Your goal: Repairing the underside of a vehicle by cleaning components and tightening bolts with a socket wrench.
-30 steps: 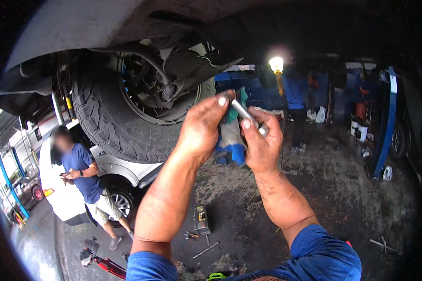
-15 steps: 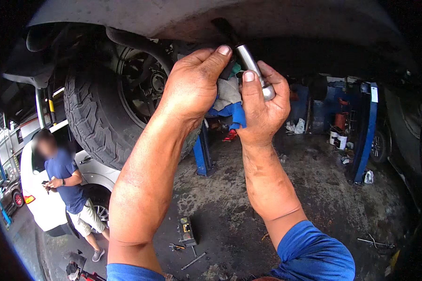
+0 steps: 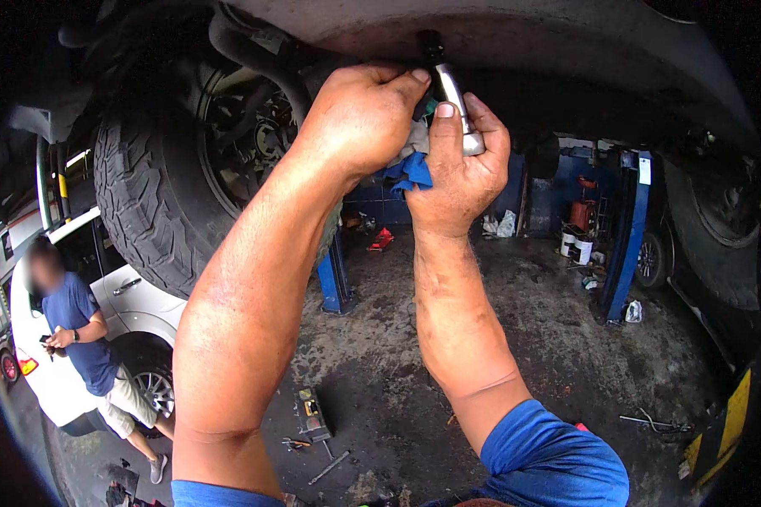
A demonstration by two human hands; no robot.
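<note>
A shiny deep socket [image 3: 451, 88] points up at a dark gap in the underside of the car's body panel [image 3: 524, 34]. Its lower end meets the rounded chrome head [image 3: 473, 144] of what looks like a ratchet. My right hand [image 3: 458, 173] is closed round this tool, thumb on the near side, fingers behind. Close beside the socket's upper part, my left hand [image 3: 359, 118] is pinched shut with its thumb on top; what it grips is mostly hidden. Between the hands hangs blue and grey cloth [image 3: 411, 171]; which hand holds it, I cannot tell.
A large knobbly tyre [image 3: 144, 203] hangs at left. Beyond it, a person [image 3: 80, 321] stands by a white car [image 3: 135, 296]. Blue lift posts [image 3: 626, 237] rise behind. Tools [image 3: 330, 465] and a small box [image 3: 311, 414] lie on the stained floor [image 3: 380, 355].
The view has shifted, so the background sits further left. Both hands remain at the tool; its upper end appears nearer the dark gap in the panel, and the tool stands more upright.
</note>
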